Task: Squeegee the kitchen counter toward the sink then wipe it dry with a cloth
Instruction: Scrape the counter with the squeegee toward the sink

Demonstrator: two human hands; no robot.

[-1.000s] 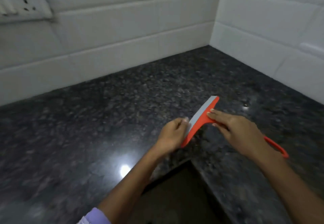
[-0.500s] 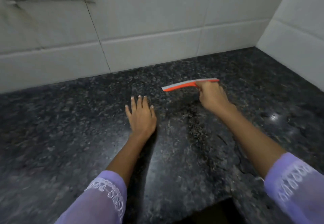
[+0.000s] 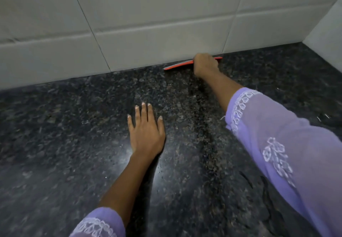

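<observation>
An orange squeegee (image 3: 178,65) lies blade-down on the dark speckled granite counter (image 3: 74,125), right along the foot of the back wall. My right hand (image 3: 205,64) grips its handle, arm stretched far forward; the hand hides the handle and the blade's middle. My left hand (image 3: 146,133) rests flat on the counter nearer to me, fingers straight and spread. No sink and no cloth are in view.
White wall tiles (image 3: 148,23) rise behind the counter, and a second tiled wall (image 3: 327,27) meets them at the right corner. Light glares off the granite near my left wrist.
My right hand has pushed the squeegee away from me, from mid-counter to the back wall. My left hand stays flat on the counter. The view has shifted forward.
</observation>
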